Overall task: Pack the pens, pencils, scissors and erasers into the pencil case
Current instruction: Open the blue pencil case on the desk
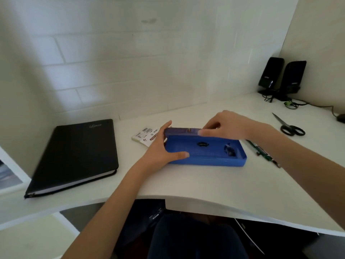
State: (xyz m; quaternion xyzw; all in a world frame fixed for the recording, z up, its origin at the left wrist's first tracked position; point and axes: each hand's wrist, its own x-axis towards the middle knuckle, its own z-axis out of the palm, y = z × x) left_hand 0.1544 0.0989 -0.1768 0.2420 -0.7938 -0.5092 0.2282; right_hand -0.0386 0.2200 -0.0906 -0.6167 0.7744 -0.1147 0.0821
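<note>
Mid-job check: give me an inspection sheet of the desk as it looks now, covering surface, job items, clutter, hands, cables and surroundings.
Surface: white desk, curved front edge.
Job's things: blue pencil case open, lid raised at the back; small dark items inside, too blurred to name. Scissors lie shut to the right, apart from the case. Green pens or pencils lie right of the case, partly hidden by the right forearm.
Clutter: black notebook at left; sticky notes pack behind the left hand.
Hands: left hand grips the case's left end; right hand pinches the lid.
Cables: black leads near the speakers.
Surroundings: two black speakers in the corner; white brick wall.
</note>
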